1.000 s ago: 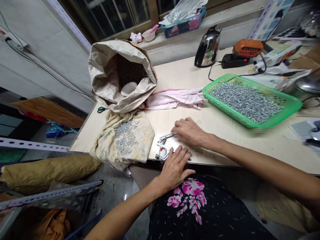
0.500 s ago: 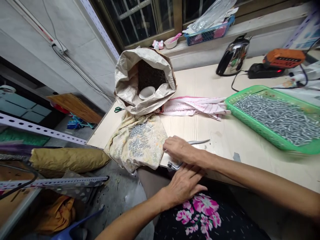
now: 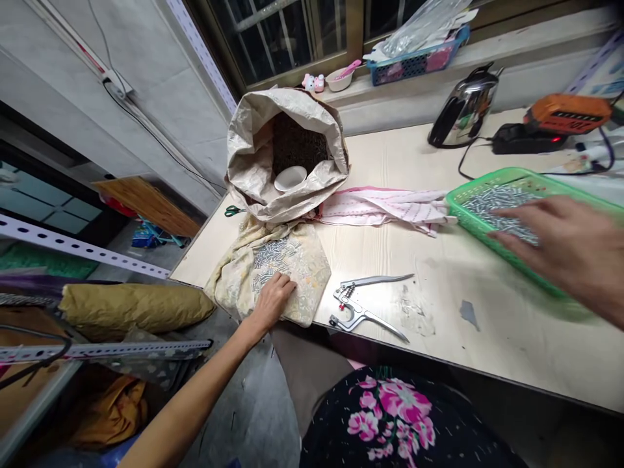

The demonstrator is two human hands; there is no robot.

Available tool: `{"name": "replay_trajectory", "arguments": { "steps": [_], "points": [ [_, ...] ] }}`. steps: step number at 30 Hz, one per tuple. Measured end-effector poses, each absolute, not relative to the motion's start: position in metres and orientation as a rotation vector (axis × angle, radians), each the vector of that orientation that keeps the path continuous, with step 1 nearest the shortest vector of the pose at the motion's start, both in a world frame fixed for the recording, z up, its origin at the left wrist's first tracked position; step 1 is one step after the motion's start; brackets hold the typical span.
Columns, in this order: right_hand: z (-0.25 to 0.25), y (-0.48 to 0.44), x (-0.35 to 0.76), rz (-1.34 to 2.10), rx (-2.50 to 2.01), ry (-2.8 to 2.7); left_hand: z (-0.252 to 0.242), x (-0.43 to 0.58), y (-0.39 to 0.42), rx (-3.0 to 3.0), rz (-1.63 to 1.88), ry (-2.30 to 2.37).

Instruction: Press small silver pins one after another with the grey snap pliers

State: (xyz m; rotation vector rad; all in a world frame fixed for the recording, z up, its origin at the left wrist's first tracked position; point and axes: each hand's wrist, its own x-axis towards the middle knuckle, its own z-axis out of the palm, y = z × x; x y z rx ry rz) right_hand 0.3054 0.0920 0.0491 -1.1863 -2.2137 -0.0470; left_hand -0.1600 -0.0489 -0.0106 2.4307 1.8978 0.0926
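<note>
My left hand (image 3: 274,300) rests on a patterned cloth (image 3: 312,266) at the near edge of the pile of small metal pins (image 3: 273,253). Its fingers are curled together, and whatever lies between the tips is hidden. Blurred by motion, my right hand (image 3: 570,244) is over the green plastic basket (image 3: 517,263), fingers stretched and thumb apart, with nothing visible in it. Many similar metal pins (image 3: 502,201) fill the basket, partly covered by the hand. Between my hands, snap-type pliers (image 3: 363,312) with spread handles lie on the table (image 3: 439,273).
Behind the cloth stands an open sack (image 3: 244,136) of dark contents with a white bowl (image 3: 290,179) inside. A pink-striped cloth (image 3: 380,207), green-handled scissors (image 3: 234,210), a kettle (image 3: 463,107) and an orange battery (image 3: 568,116) on a charger also lie on the table.
My hands have parted from beside the pliers: the left moved left onto the cloth with the pins, the right moved right over the basket. The pliers are now uncovered.
</note>
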Motion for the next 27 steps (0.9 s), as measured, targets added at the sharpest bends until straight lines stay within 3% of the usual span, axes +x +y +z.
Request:
{"name": "replay_trajectory", "arguments": {
  "steps": [3, 8, 15, 22, 27],
  "points": [
    [0.040, 0.070, 0.256, 0.003, -1.070, -2.289, -0.010, -0.162, -0.043, 2.168, 0.412, 1.971],
    [0.024, 0.050, 0.138, 0.749, -0.745, -2.228, -0.001, -0.155, -0.031, 1.199, 0.967, 1.917],
    [-0.012, 0.038, 0.019, 1.502, -0.685, -2.059, 0.023, -0.129, -0.032, 0.868, 1.221, 1.624],
    [-0.015, 0.035, 0.011, 1.811, -0.624, -1.837, 0.026, -0.141, -0.036, 0.927, 1.238, 1.579],
    [-0.017, 0.035, 0.004, 1.700, -0.711, -1.898, 0.020, -0.145, -0.038, 0.988, 1.207, 1.641]
  ]
}}
